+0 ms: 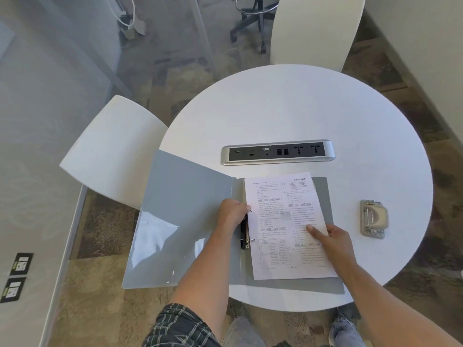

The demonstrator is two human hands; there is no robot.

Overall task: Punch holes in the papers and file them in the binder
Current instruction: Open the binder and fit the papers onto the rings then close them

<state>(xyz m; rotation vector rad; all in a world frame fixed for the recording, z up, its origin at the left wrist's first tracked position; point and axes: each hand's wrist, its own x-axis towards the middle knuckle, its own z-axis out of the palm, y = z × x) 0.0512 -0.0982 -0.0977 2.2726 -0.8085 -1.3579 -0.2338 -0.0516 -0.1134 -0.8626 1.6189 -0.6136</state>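
Binder (185, 221) overhangs table (300, 108) edge | left hand (231, 212) pinching rings (246, 231) | right hand (333, 240) flat on papers (280, 221)

The open binder (190, 221) lies on the near left part of the counter (300, 108), its left cover hanging out past the counter's edge. The papers (288, 226) lie on the binder's right half, just right of the rings (246, 236). The left hand (231, 212) sits at the rings; the right hand (333, 240) rests on the papers' right edge. The hole punch (373, 219) lies right of the binder, apart from it. The socket strip (278, 152) sits behind the binder, near the counter's middle. One chair (112, 151) stands left of the counter, another (315, 31) behind it.
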